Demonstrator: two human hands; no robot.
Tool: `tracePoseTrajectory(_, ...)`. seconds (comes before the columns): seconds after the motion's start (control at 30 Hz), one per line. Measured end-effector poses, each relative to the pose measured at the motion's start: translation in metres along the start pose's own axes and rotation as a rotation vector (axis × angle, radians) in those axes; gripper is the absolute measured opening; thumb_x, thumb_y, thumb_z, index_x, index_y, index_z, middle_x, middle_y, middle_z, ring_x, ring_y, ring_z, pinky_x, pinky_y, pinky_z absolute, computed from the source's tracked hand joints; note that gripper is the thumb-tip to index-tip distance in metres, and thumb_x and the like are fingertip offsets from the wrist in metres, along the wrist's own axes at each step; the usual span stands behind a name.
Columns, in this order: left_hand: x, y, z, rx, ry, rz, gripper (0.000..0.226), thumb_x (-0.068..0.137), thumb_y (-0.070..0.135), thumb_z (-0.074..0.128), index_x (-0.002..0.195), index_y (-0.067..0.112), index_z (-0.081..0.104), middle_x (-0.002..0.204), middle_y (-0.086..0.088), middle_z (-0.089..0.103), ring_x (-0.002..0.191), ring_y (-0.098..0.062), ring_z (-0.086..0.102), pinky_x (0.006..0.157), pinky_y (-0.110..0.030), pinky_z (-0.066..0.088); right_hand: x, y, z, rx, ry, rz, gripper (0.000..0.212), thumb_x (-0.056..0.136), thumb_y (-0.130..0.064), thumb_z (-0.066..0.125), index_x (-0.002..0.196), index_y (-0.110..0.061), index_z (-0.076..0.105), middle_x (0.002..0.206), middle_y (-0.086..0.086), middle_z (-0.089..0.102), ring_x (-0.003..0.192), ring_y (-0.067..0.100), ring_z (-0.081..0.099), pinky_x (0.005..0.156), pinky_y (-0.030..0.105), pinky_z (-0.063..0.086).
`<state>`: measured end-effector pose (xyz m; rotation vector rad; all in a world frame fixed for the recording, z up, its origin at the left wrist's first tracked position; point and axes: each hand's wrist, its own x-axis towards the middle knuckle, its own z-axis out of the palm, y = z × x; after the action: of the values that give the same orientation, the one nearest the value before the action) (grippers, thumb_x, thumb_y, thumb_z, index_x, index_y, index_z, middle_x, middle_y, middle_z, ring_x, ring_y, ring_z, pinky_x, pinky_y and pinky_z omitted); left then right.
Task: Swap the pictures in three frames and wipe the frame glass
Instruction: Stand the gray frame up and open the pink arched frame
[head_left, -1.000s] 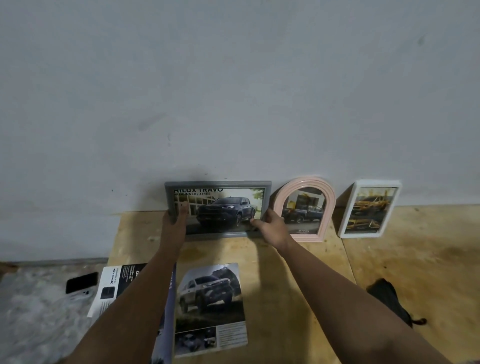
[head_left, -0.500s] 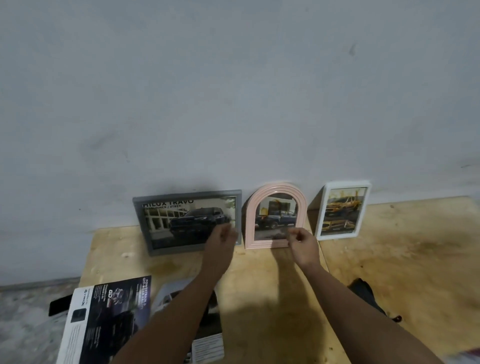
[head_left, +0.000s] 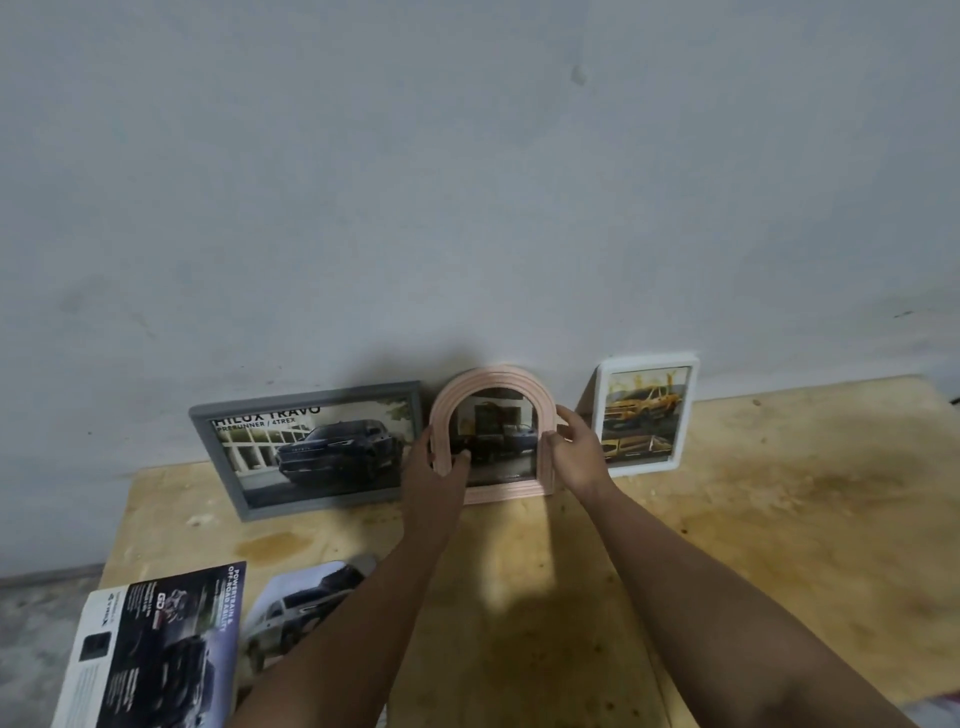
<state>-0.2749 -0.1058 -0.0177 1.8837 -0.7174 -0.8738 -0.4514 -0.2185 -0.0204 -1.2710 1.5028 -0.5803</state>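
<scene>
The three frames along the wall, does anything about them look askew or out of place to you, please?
Mildly. The grey frame sits crooked, its left end lower and nearer than its right. The white frame leans slightly too. The pink arched frame, gripped by the left hand and right hand, stands straight. No damage visible.

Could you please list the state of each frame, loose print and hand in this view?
Grey frame: upright, leaning on the wall, truck picture inside.
Pink arched frame: upright on the table, held on both sides.
White frame: upright against the wall, yellow truck picture inside.
Brochure: flat, overhanging the table's left edge.
Loose truck print: flat, partly under the left arm.
Left hand: grip on the arched frame's left side.
Right hand: grip on its right side.
</scene>
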Motion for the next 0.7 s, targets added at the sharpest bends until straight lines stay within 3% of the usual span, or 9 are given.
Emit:
tracePoseTrajectory(0.3, -0.008, 0.000, 0.012, 0.047, 0.073, 0.016, 0.058, 0.096, 0.026, 0.071, 0.150, 0.024, 0.048, 0.140, -0.001, 0.060, 0.124, -0.017, 0.056, 0.103, -0.035, 0.046, 0.009, 0.006, -0.009, -0.110, 0.044, -0.099, 0.031, 0.102, -0.017, 0.058, 0.133, -0.018, 0.064, 0.117, 0.001, 0.070, 0.107, 0.021, 0.065, 0.093, 0.042, 0.058)
tracePoseTrajectory(0.4, -0.008, 0.004, 0.012, 0.082, 0.049, 0.016, 0.058, 0.097, 0.027, 0.069, 0.151, 0.022, 0.047, 0.140, -0.002, 0.061, 0.125, -0.021, 0.058, 0.105, -0.041, 0.049, 0.014, 0.008, -0.013, -0.136, 0.021, -0.118, 0.024, 0.100, -0.014, 0.059, 0.122, -0.015, 0.068, 0.109, 0.001, 0.071, 0.105, 0.023, 0.067, 0.093, 0.045, 0.058)
tracePoseTrajectory(0.57, -0.013, 0.007, 0.013, 0.116, -0.001, -0.006, 0.062, 0.097, 0.032, 0.068, 0.152, 0.017, 0.045, 0.143, -0.004, 0.060, 0.129, -0.024, 0.058, 0.108, -0.046, 0.049, 0.014, 0.020, -0.029, -0.068, -0.109, -0.077, 0.025, 0.098, -0.014, 0.063, 0.123, -0.015, 0.063, 0.114, 0.002, 0.069, 0.108, 0.025, 0.067, 0.093, 0.052, 0.058)
tracePoseTrajectory(0.7, -0.017, 0.000, 0.012, 0.148, -0.038, -0.031, 0.076, 0.088, 0.052, 0.066, 0.153, 0.020, 0.044, 0.148, -0.005, 0.058, 0.134, -0.027, 0.056, 0.109, -0.054, 0.049, -0.003, 0.024, -0.050, 0.049, -0.173, 0.018, 0.026, 0.101, -0.013, 0.059, 0.126, -0.018, 0.060, 0.115, 0.001, 0.068, 0.107, 0.025, 0.068, 0.088, 0.051, 0.061)
